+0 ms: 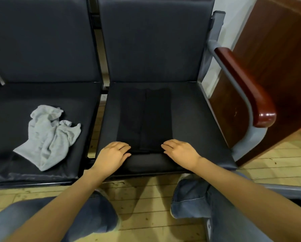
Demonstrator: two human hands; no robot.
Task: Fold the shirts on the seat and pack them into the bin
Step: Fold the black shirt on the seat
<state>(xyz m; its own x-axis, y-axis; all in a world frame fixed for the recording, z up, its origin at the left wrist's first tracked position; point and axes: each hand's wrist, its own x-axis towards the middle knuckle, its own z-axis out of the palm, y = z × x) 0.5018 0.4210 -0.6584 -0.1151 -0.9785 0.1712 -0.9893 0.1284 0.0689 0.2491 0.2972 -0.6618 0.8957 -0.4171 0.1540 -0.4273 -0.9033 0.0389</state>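
Both grips apart, our left hand point(113, 153) and right hand point(180, 151) press the near corners of the long-folded black fabric shirt point(144, 117) at the front edge of the dark padded seat point(195, 119); we should lift both corners evenly

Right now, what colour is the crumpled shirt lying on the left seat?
The crumpled shirt is plain light grey, no visible pattern; the head view shows it best.

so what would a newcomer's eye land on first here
Probably the left hand and right hand resting on the near corners of a black shirt, folded into a long strip on the right seat. Next, the crumpled grey shirt lying on the left seat, pale against its dark cushion.
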